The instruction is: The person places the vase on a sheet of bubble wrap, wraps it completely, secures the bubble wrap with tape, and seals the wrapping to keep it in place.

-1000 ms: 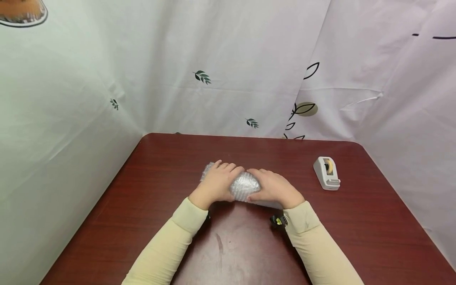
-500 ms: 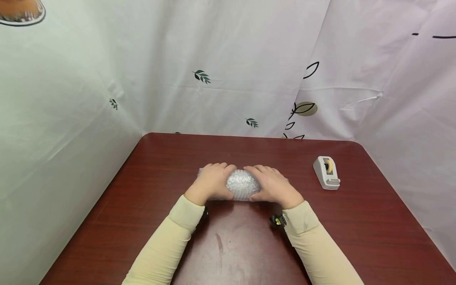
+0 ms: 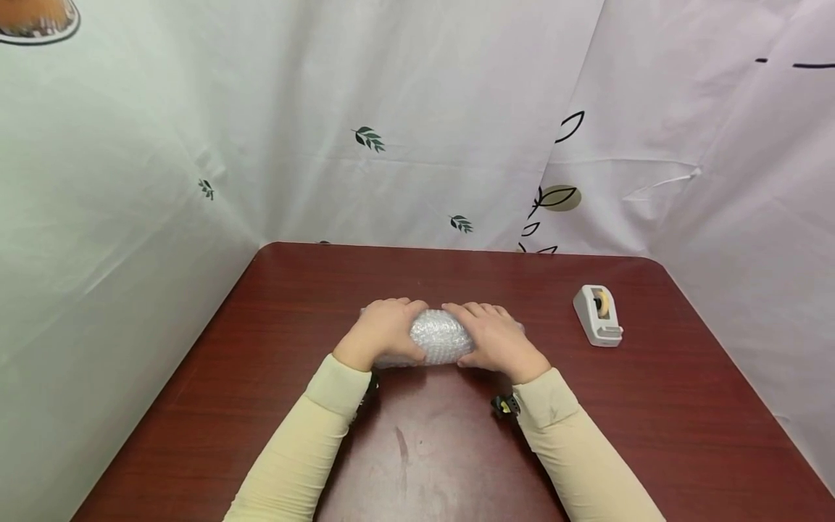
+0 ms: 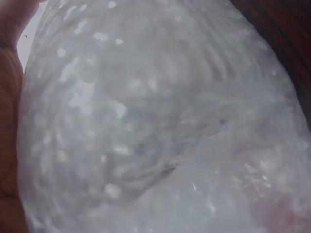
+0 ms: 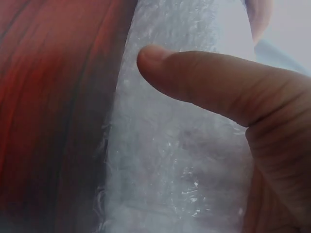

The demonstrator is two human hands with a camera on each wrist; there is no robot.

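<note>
A bundle rolled in clear bubble wrap (image 3: pixel 441 338) lies crosswise near the middle of the table; what it encloses cannot be made out. My left hand (image 3: pixel 387 330) grips its left part, thumb on the near side and fingers over the far side. On its right part my right hand (image 3: pixel 499 338) holds on in the same way. In the right wrist view the thumb (image 5: pixel 204 80) presses across the bubble wrap (image 5: pixel 146 160). The left wrist view is filled by the plastic (image 4: pixel 121 121), with part of the hand (image 4: pixel 9 131) along the left edge.
A white tape dispenser (image 3: pixel 598 316) with a roll of tape stands on the dark red table (image 3: pixel 313 283), to the right of the bundle. White patterned cloth (image 3: pixel 417 109) hangs behind the table and along both sides.
The bundle has turned from a slant to lie nearly straight across. My left hand has shifted slightly left and nearer, while my right hand has moved only a little. Both keep their grip.
</note>
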